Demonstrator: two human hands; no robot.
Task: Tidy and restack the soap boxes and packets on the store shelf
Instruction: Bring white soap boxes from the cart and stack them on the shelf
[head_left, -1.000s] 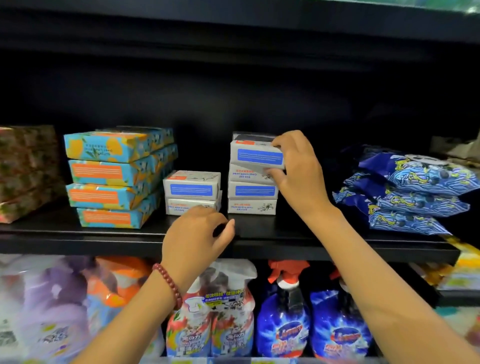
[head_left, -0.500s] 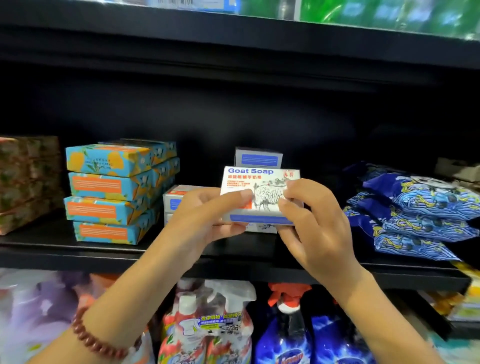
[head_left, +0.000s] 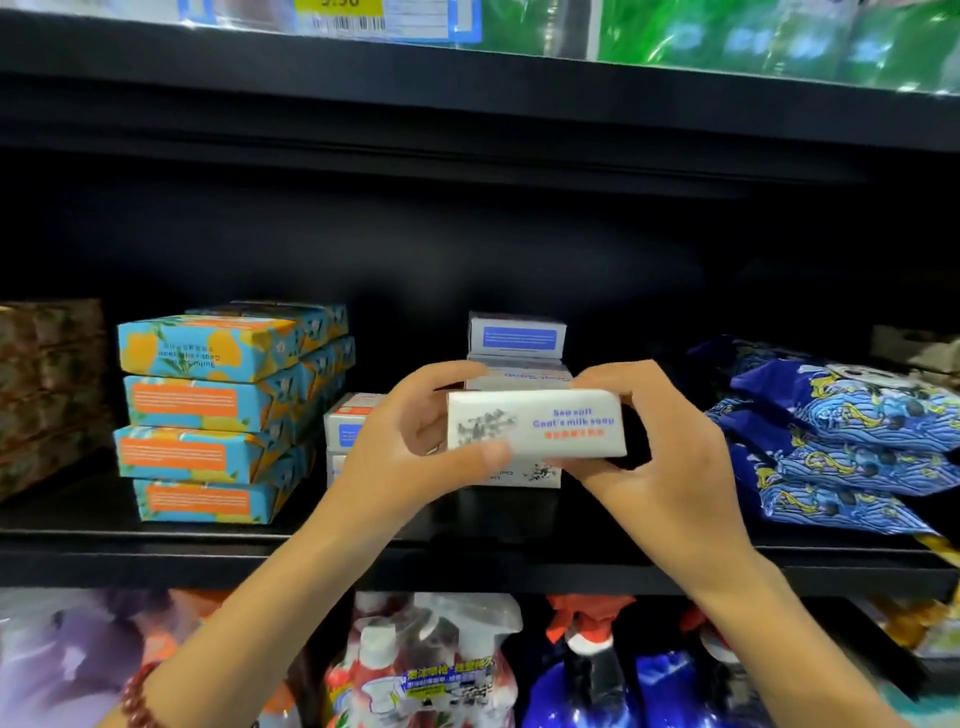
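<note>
Much open headroom above shelf edge (head_left: 156, 566); soap box (head_left: 535, 431) clasped at either end by left hand (head_left: 410, 457) and right hand (head_left: 670, 467).

White soap box (head_left: 535, 430): smooth cardboard, slight sheen. Teal-orange boxes (head_left: 208, 415): printed card, semi-gloss; blue packets (head_left: 852, 441): glossy crinkled plastic film. Shelf (head_left: 156, 558): matt black, looks like painted metal; spray bottles (head_left: 431, 670) below: shiny plastic.

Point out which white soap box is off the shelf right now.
The sea salt box gripped by left hand and right hand; the other white boxes lie stacked on the shelf.
</note>
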